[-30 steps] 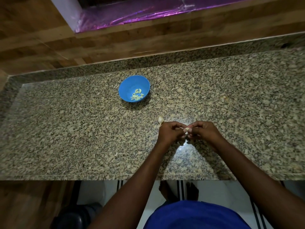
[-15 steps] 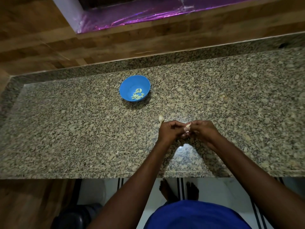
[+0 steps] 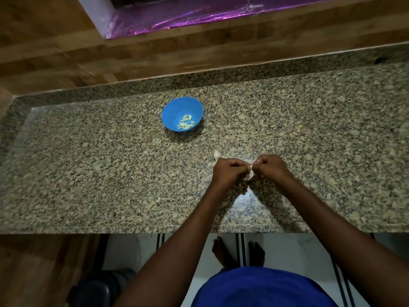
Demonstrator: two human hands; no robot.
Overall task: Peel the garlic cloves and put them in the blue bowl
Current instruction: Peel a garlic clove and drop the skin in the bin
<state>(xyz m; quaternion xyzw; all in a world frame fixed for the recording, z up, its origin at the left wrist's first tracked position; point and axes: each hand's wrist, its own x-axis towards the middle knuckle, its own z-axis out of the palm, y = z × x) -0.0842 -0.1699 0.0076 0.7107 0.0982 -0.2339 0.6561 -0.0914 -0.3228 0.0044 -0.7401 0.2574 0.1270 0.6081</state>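
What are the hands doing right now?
Left hand: fingers curled, pinching the garlic clove.
Right hand: fingers curled, pinching the same clove.

Speckled granite counter (image 3: 88, 173): blue bowl (image 3: 170, 111) far centre, lone garlic clove (image 3: 217, 154) nearer front edge.

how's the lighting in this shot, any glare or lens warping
Head view: dim overall, edges darkest; a bright glare patch on the speckled granite counter just below the hands; the round blue plastic bowl casts a soft shadow to its lower right; the purple foil sheet shines; the wide lens bows the counter's edges.
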